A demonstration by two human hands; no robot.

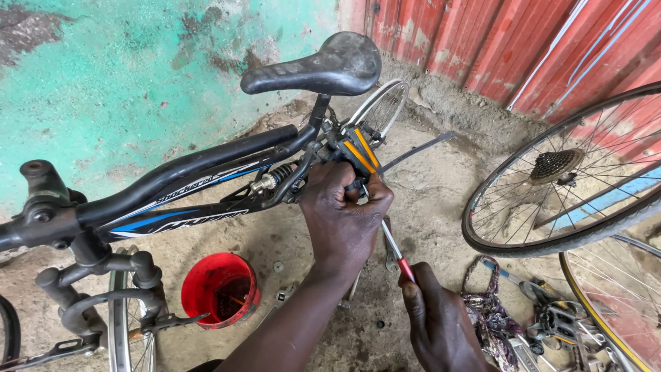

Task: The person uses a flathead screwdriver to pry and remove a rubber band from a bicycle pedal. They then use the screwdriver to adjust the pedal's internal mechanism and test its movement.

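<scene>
— Holding the screwdriver point(394, 249) in our right hand point(441, 324), fingers clenched round its red handle low in the view; where does the shaft run?

— Up and a little to the left, from our right hand toward our left hand point(342, 213). Its long axis leans that way, and the tip goes out of sight behind our left fingers point(372, 201), so we cannot tell just what it meets.

— And our left hand?

— It is the nearer one to the work. Its fingers are closed about the orange and black part point(358, 153) on the bicycle frame point(200, 189), just below the saddle point(320, 67).

— So the part lies above and left of the handle?

— Yes, straight along the shaft. A red tub point(219, 289) sits on the floor point(427, 200) lower left, and a loose wheel point(564, 179) leans at the right, well apart from both hands.
</scene>
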